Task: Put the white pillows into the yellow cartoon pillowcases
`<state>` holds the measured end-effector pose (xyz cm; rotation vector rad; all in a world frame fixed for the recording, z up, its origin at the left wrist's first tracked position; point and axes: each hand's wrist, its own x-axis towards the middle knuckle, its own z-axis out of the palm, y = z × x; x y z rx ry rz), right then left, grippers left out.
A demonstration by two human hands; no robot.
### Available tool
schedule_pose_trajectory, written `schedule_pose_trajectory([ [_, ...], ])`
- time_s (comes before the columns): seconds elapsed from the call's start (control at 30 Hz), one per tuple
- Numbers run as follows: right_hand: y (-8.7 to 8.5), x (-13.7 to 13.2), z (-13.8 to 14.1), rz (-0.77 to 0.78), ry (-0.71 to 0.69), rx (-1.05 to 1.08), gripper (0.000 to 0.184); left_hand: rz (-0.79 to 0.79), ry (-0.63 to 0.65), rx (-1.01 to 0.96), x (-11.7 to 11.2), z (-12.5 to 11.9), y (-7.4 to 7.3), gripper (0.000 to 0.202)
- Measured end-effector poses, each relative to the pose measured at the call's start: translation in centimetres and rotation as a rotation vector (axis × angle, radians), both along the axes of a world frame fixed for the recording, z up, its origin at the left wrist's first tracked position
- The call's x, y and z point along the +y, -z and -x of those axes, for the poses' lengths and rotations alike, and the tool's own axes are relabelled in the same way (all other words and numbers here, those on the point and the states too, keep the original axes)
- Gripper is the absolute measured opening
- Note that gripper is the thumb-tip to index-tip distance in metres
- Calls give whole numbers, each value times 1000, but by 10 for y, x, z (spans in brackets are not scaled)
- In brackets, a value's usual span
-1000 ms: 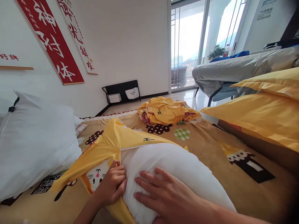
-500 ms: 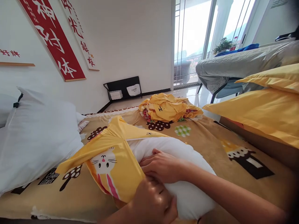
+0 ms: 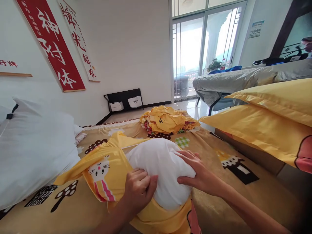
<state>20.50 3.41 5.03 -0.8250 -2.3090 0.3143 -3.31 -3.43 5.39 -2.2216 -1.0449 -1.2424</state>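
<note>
My left hand (image 3: 139,190) is clenching the yellow cat-print fabric pillowcase (image 3: 107,170) at its edge while my right hand (image 3: 196,174), fingers apart, is pressing the plump white pillow (image 3: 158,161), lying half-covered near centre on the tan patterned blanket (image 3: 73,209).

The pillow (image 3: 159,164) lies mid-bed (image 3: 219,195), its near end inside the case (image 3: 107,170), which spreads to its left. The left hand (image 3: 138,190) sits on the case's edge at the pillow's near side, and the right hand (image 3: 196,172) on the pillow's right. Bare pillows (image 3: 34,146) lie at the left, a stack (image 3: 263,126) of two pillows at the right, and a heap (image 3: 167,118) of cloth behind, at the bed's far edge.
</note>
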Motion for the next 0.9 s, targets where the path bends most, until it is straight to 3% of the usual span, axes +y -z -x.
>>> schedule_pose_trajectory([
  [0.13,-45,8,43,-69,-75,-161,57,-38,3,-1,2,-2,-16,41],
  [0.2,-59,15,62,-72,-142,-273,41,-45,-2,-46,5,1,-27,42],
  [0.3,-62,22,89,-70,-204,-466,28,-11,-17,-168,18,7,-44,47],
  [0.4,-45,20,102,-62,-252,-722,17,28,-90,-300,39,14,-55,52],
  [0.47,-31,17,98,-62,-293,-812,16,43,-131,-288,53,18,-54,52],
  [0.53,-23,18,82,-11,-358,-717,17,64,-140,-234,62,21,-49,51],
  [0.63,-29,28,42,233,-472,-406,21,85,-129,-211,63,30,-43,50],
  [0.7,-39,34,16,358,-475,-272,35,83,-131,-230,57,39,-45,50],
  [0.8,-45,33,-2,312,-351,-232,51,82,-168,-284,49,51,-52,50],
  [0.9,-27,22,9,205,-335,-269,58,103,-184,-310,45,54,-51,50],
])
